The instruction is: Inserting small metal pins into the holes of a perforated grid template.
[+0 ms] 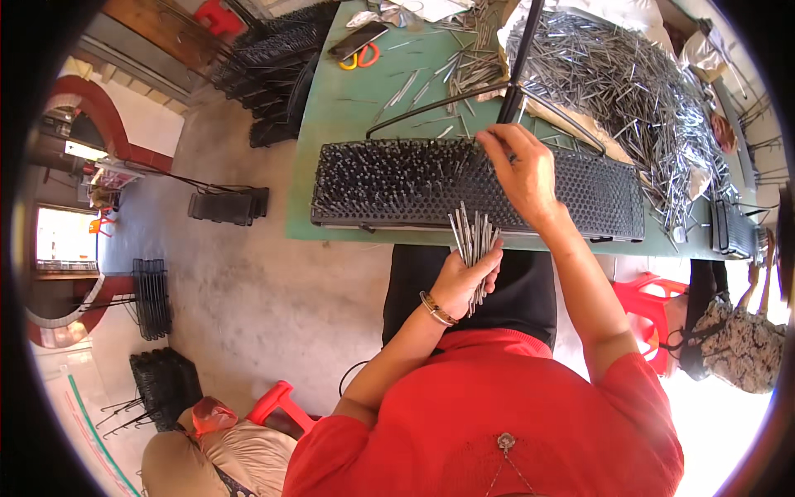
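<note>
My left hand (465, 277) is closed around a bundle of thin metal rods (474, 238), held upright just below the table's near edge. Above it lies a long black perforated tray (596, 199), its left half filled with upright rods. My right hand (520, 170) reaches over the middle of that tray, fingertips pinched at its far edge; a rod between them cannot be made out. A big heap of loose metal rods (629, 91) covers the table's far right.
The green table (339, 108) also holds a phone (358, 39), orange-handled scissors (363, 58) and a black tripod (515, 91). Black trays are stacked on the floor (228, 205) at left. A red stool (650, 302) and another seated person (737, 340) are at right.
</note>
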`<move>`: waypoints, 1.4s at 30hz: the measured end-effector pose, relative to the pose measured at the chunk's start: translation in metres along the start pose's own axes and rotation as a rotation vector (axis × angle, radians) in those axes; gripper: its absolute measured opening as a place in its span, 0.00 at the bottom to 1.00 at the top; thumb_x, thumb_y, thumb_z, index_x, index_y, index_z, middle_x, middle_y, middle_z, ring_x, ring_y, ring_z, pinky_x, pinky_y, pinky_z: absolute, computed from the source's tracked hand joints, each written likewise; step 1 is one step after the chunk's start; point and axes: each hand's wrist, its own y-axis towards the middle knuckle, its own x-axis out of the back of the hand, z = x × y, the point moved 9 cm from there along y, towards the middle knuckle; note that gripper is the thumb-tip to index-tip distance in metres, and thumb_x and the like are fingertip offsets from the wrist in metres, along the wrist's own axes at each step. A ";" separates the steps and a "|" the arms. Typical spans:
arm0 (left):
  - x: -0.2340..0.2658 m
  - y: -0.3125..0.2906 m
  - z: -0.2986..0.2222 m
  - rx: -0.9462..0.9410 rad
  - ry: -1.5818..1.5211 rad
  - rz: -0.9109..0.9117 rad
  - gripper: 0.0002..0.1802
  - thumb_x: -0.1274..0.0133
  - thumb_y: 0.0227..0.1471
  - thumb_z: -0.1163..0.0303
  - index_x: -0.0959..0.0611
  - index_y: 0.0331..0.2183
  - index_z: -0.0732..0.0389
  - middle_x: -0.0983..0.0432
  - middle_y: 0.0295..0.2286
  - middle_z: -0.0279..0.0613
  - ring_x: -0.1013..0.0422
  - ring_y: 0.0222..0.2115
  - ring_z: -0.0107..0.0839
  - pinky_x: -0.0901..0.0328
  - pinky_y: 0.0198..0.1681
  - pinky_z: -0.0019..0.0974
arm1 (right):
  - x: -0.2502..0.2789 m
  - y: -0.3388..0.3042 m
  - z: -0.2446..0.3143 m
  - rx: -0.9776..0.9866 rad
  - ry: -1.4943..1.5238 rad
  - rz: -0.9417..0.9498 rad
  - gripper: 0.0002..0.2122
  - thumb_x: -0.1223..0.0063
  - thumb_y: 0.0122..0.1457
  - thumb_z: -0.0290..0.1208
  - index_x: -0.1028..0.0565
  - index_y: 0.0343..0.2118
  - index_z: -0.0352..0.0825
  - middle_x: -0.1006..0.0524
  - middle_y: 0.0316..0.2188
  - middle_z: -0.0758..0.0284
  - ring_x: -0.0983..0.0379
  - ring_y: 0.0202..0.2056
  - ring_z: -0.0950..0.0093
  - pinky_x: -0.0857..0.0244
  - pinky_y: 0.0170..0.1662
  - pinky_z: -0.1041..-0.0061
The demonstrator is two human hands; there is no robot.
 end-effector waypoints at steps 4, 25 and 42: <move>0.001 0.000 0.002 0.004 -0.048 -0.026 0.12 0.46 0.54 0.59 0.24 0.30 0.57 0.31 0.20 0.30 0.34 0.18 0.19 0.38 0.19 0.24 | 0.024 -0.002 -0.007 -0.166 0.178 -0.070 0.08 0.43 0.55 0.28 0.24 0.31 0.27 0.24 0.20 0.68 0.31 0.23 0.84 0.37 0.28 0.83; -0.002 0.002 -0.002 -0.015 0.049 -0.077 0.12 0.45 0.53 0.61 0.24 0.34 0.59 0.29 0.25 0.32 0.33 0.23 0.21 0.37 0.19 0.24 | 0.032 -0.024 -0.046 -0.506 0.488 0.127 0.11 0.45 0.57 0.34 0.22 0.32 0.29 0.22 0.24 0.70 0.29 0.23 0.86 0.34 0.26 0.86; -0.002 0.007 0.005 0.007 0.019 -0.085 0.11 0.46 0.53 0.67 0.26 0.37 0.61 0.31 0.23 0.34 0.34 0.19 0.23 0.39 0.18 0.26 | -0.002 -0.011 -0.034 -0.093 0.247 -0.118 0.09 0.38 0.50 0.29 0.22 0.32 0.30 0.21 0.24 0.64 0.23 0.26 0.79 0.29 0.30 0.81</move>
